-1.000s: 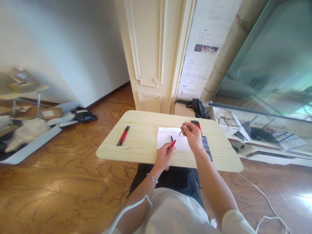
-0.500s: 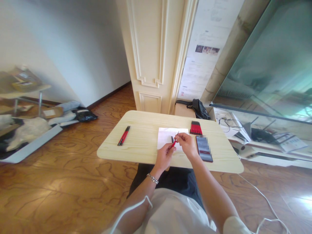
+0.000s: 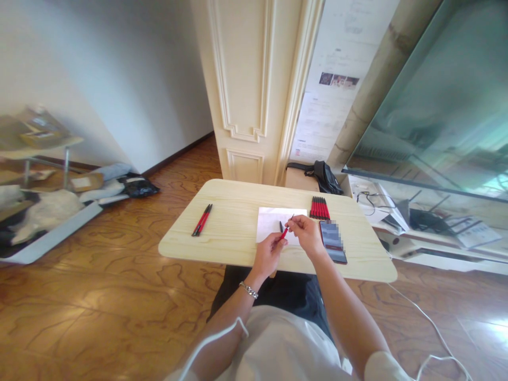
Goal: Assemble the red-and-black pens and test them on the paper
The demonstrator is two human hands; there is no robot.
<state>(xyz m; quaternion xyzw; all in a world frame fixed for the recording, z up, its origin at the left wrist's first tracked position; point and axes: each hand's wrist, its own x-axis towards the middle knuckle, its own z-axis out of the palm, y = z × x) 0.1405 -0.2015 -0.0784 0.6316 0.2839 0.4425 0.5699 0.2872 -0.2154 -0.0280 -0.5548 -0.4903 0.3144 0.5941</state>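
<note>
My left hand (image 3: 269, 253) is closed around a red pen barrel (image 3: 283, 234), held at a tilt over the paper. The fingers of my right hand (image 3: 306, 236) pinch a thin pen refill (image 3: 292, 216) at the barrel's upper end; its dark tip sticks out beyond the fingertips. How far the refill sits inside the barrel is hidden. A small black pen part (image 3: 281, 226) lies on the white paper (image 3: 268, 218), just beyond my left hand.
Two red-and-black pens (image 3: 202, 220) lie at the table's left. On the right is a row of several such pens (image 3: 319, 208), with a phone (image 3: 332, 242) nearer me. A black bag (image 3: 326, 177) rests on a box behind the pale wooden table (image 3: 234, 211).
My right hand has shifted very slightly to the right with the refill. My left hand and the barrel look almost unmoved.
</note>
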